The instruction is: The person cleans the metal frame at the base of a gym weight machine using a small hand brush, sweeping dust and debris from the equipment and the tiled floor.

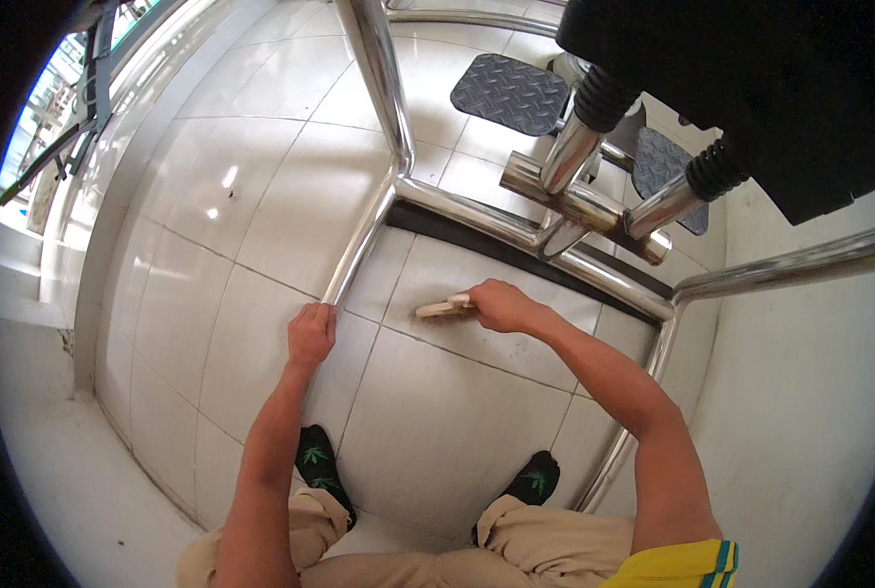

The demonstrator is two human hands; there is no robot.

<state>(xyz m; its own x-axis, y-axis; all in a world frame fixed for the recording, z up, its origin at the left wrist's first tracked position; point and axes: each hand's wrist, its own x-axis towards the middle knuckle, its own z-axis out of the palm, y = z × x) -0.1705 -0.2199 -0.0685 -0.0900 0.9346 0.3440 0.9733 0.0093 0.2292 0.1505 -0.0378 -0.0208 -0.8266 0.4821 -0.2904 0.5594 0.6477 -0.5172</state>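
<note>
My left hand (312, 333) grips the lower tube of a chromed metal frame (358, 253), left of centre. In my right hand (502, 305) is the handle of a pale brush (441, 309), held low at the tiled floor (452, 397). The brush's bristle side faces down, and small dark specks lie on the tile to the right of it. A crossbar of the frame runs beyond both hands, with a dark strip (481, 239) along its floor side.
Two black diamond-plate footrests (511, 94) and a chromed crosspiece (584, 206) stand beyond the crossbar. A large black part (731, 88) overhangs at upper right. White walls (805, 397) flank both sides. My feet in dark socks (534, 478) rest on the tiles.
</note>
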